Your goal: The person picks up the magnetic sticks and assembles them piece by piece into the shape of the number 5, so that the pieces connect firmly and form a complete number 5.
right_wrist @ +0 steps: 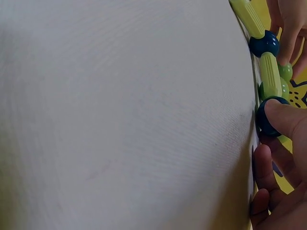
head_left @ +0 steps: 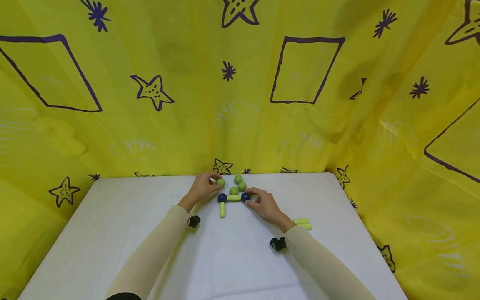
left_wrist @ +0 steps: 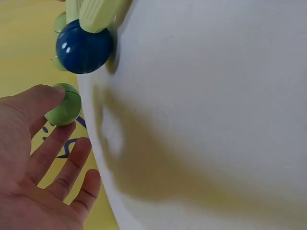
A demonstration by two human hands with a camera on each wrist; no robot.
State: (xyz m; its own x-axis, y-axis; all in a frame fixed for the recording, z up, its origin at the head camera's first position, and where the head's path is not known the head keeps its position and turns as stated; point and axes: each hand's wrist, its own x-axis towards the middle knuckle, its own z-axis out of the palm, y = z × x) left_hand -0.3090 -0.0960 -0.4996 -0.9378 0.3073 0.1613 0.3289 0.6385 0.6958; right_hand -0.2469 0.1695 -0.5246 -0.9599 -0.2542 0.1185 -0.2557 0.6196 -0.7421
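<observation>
My left hand (head_left: 203, 186) pinches a green ball (left_wrist: 67, 106) between thumb and index finger, while its other fingers spread loosely. A blue ball (head_left: 222, 198) lies just to the right of it, joined to two ribbed pale-green rods. One rod (head_left: 223, 210) points toward me; the other rod (head_left: 234, 198) runs across to a second blue ball (head_left: 245, 197). That second ball is pinched by the thumb and fingers of my right hand (head_left: 265, 204), seen close in the right wrist view. Behind the crosswise rod sits a green ball (head_left: 234, 191).
Two more green balls (head_left: 238, 179) lie near the table's back edge. Loose pale-green rods (head_left: 301, 221) lie side by side beyond my right wrist. A white cloth covers the table (head_left: 240, 258), and a patterned yellow curtain (head_left: 187, 125) hangs behind and at both sides.
</observation>
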